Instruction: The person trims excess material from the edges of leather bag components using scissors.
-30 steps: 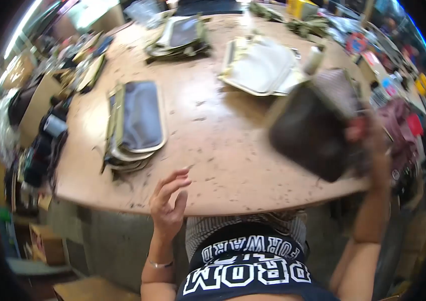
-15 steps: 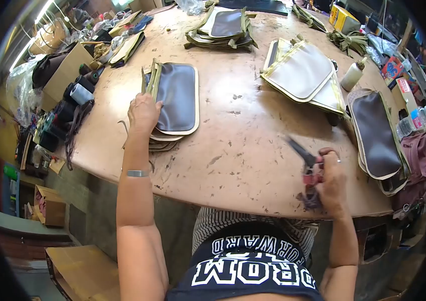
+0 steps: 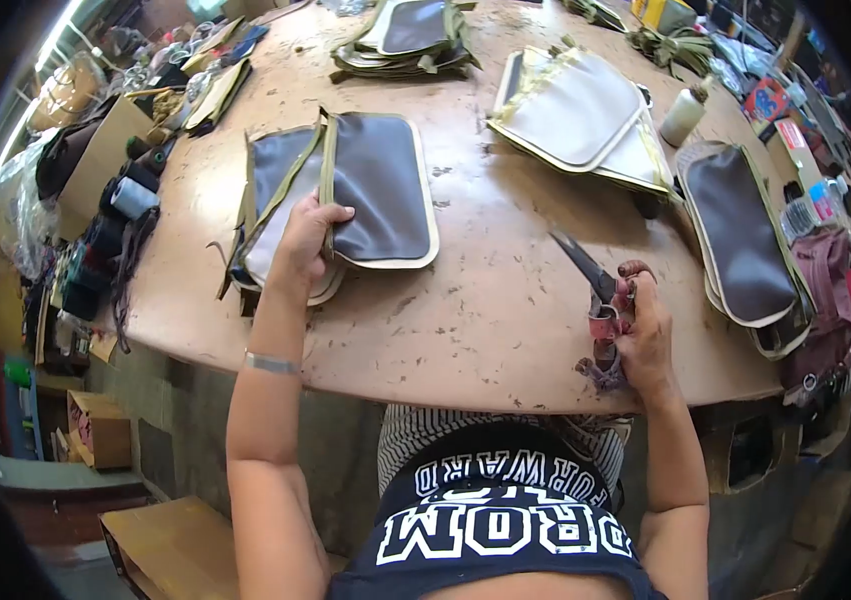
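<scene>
My left hand (image 3: 307, 232) is closed on the edge of a dark brown panel (image 3: 382, 190) with a cream border and an olive strip (image 3: 327, 160) along its left side. Its thumb lies on top of the panel. Beneath and left of it is a stack of similar panels (image 3: 275, 165), dark and pale, with olive edging. Over the table's front right part, my right hand (image 3: 648, 335) grips scissors (image 3: 605, 295) with wrapped red handles. Their blades point up and left, away from any panel.
More panels are piled at the back (image 3: 415, 30), and pale panels (image 3: 575, 110) lie right of centre. A glue-like bottle (image 3: 683, 115) stands beside them. Dark panels (image 3: 740, 235) lie at the right edge. Thread spools (image 3: 135, 197) line the left edge of the worn table (image 3: 485, 340).
My left hand has drawn the top panel rightward off the stack, uncovering the panels below. The scissors in my right hand have shifted slightly left in view.
</scene>
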Available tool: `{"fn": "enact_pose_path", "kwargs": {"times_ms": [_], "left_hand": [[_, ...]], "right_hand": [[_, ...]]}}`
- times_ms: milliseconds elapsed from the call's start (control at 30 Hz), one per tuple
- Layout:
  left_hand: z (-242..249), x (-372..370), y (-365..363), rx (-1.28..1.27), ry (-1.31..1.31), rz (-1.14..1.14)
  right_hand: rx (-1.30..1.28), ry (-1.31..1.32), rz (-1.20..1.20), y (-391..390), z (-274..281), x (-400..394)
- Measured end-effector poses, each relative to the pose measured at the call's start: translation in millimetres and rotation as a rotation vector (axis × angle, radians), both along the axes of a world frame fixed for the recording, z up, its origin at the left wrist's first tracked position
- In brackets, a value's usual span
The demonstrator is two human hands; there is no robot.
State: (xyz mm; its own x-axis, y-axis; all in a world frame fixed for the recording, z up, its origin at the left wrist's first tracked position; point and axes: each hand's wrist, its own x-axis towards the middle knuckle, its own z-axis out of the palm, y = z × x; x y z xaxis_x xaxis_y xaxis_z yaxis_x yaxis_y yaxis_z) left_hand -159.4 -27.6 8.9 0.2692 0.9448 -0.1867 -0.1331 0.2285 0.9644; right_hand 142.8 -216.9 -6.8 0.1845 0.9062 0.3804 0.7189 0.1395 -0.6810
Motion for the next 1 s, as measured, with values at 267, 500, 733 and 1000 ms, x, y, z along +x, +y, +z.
{"fn": "enact_pose_path", "kwargs": {"times_ms": [267, 500, 733, 1000], "left_hand": [[18.5, 38.6, -68.6, 0.239, -0.342, -0.039], [9.0, 46.1, -88.1, 0.016, -0.552, -0.068], [-20.6, 21.0, -17.7, -0.182, -0.530, -0.025], [-13.7, 27.7, -27.9, 0.043, -0.257, -0.015]], "right_hand": [[-0.285, 1.086, 0.157, -2.1, 15.3, -30.0], [-0.077, 0.889, 0.312, 34.8, 15.4, -75.7], [-0.137, 1.175, 0.368, 33.2, 21.7, -89.4], [-0.222, 1.194, 0.309, -47.6, 31.4, -29.5]]}}
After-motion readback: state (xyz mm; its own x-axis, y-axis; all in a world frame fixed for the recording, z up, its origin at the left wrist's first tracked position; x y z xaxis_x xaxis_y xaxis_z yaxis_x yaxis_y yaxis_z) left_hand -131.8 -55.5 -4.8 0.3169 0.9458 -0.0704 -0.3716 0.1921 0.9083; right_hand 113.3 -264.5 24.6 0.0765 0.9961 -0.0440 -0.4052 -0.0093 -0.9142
